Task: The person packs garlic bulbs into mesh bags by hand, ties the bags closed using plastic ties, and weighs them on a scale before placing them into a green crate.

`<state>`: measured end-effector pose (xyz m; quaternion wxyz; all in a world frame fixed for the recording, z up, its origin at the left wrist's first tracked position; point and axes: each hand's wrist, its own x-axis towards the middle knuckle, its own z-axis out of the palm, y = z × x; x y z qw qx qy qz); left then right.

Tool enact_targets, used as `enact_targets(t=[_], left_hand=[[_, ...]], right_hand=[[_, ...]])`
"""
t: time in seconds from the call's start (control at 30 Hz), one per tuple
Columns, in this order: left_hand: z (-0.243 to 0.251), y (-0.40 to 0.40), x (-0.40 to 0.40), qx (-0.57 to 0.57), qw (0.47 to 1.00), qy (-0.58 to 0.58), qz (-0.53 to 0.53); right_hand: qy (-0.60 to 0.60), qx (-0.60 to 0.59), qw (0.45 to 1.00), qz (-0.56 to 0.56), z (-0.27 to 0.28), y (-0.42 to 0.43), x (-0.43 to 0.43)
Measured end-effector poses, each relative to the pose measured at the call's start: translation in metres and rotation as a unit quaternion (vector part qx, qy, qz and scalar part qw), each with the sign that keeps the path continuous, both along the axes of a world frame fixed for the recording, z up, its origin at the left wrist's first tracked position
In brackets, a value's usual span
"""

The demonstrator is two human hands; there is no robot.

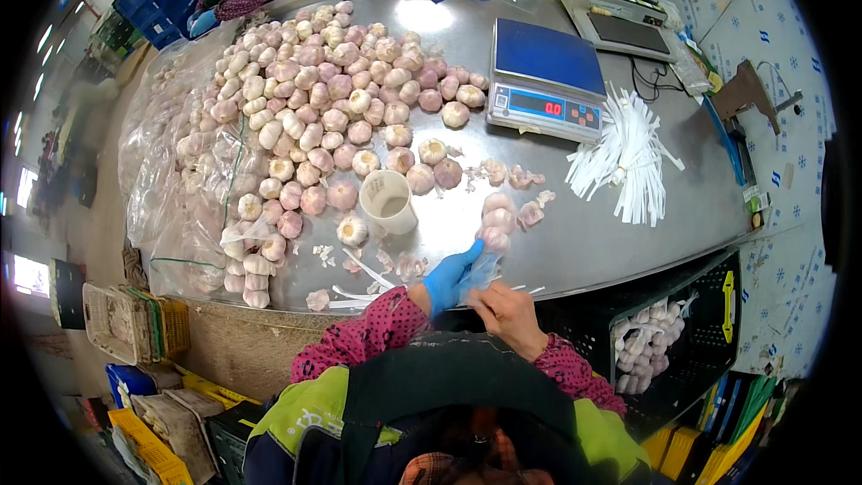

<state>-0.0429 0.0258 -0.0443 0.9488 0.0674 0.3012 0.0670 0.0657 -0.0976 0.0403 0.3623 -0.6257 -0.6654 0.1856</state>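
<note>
My left hand [450,281], in a blue glove, is closed on the gathered part of a clear plastic bag [482,273]. Several garlic bulbs [498,219] sit in a row beyond it, apparently inside the bag. My bare right hand [506,315] pinches the bag's near end, close to the metal table's front edge. A white plastic cup [388,202] stands left of the bag, beside a large heap of garlic bulbs [337,87]. White strips [367,283] lie by my left forearm. Loose garlic skins [411,266] lie around the cup and the bag.
A digital scale [545,81] stands at the back, with a bundle of white strips [623,155] beside it. Bagged garlic [650,343] lies in a dark crate [707,333] below the table's right edge. A co-worker's sleeve [244,3] shows at the far left. A second scale [619,23] stands behind.
</note>
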Motion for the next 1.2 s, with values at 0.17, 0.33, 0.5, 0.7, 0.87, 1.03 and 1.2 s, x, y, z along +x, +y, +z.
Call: enact_targets(t=[0.17,0.33,0.5,0.7,0.87,1.03,1.2], left_hand=[[0.024,-0.014,0.005,0.062,0.994,0.079,-0.050],[-0.002,0.006,-0.021,0.064,0.998,0.004,-0.009],[0.022,0.002,-0.020,0.032,0.994,0.098,0.032],[0.006,-0.005,-0.024,0.040,0.999,0.002,0.029],[0.003,-0.007,-0.021,0.055,0.998,0.001,0.021],[-0.050,-0.001,-0.016,0.070,0.993,-0.049,0.082],[-0.058,0.008,-0.013,0.117,0.981,-0.062,0.142]], right_hand=[[0.129,-0.077,0.988,0.029,-0.009,-0.002,0.009],[0.564,-0.246,0.780,-0.113,-0.037,0.012,0.039],[0.780,-0.294,0.541,-0.111,-0.066,0.070,0.045],[0.782,-0.262,0.552,-0.123,-0.080,0.111,0.021],[0.727,-0.318,0.594,-0.134,-0.101,0.121,0.020],[0.681,-0.296,0.662,-0.098,-0.100,0.121,0.016],[0.522,-0.186,0.832,-0.034,-0.075,0.074,-0.018]])
